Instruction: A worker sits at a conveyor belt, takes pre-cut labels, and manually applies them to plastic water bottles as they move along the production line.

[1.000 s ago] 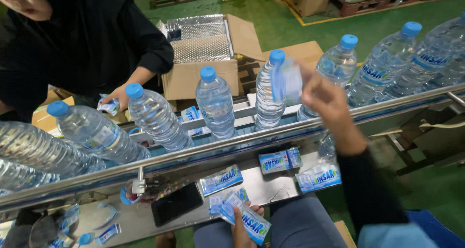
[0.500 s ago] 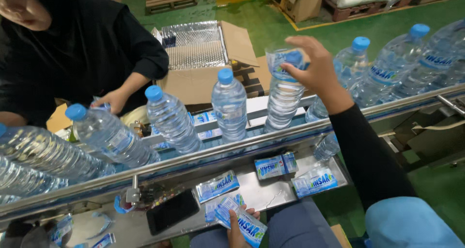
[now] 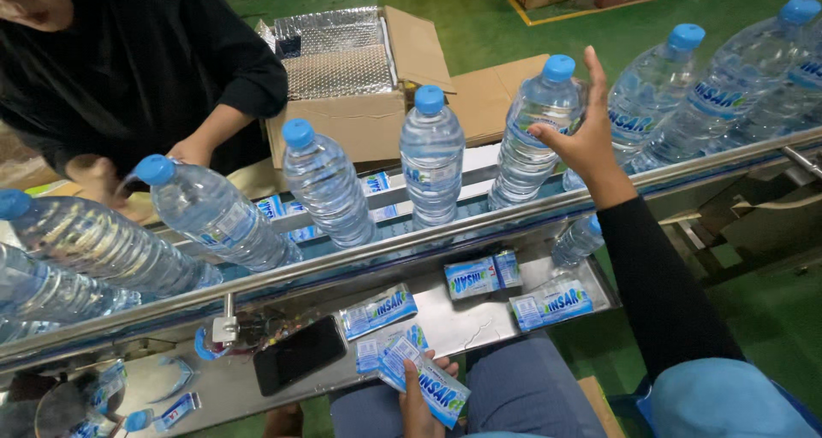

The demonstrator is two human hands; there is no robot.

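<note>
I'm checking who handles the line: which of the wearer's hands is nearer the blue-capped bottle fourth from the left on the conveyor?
Right. The right hand touches that bottle on its side. The left hand is low, near the lap, holding a stack of labels, below the conveyor rail.

Nine capped water bottles (image 3: 432, 160) show on the conveyor (image 3: 479, 224), each with a blue cap; those at the far left are partly cut off, so more may lie out of view. One further small bottle (image 3: 578, 241) sits below the rail.

Label stacks (image 3: 482, 275) on the steel shelf (image 3: 479, 327): about four, plus one stack (image 3: 424, 382) in the person's left hand (image 3: 419, 404). More labels lie behind the bottles; their number cannot be told.

One black phone (image 3: 300, 354). Two open cardboard boxes (image 3: 342, 121).

The person's hands: two, the right hand (image 3: 582, 143) raised. One co-worker (image 3: 128, 70) opposite, with two hands visible.
</note>
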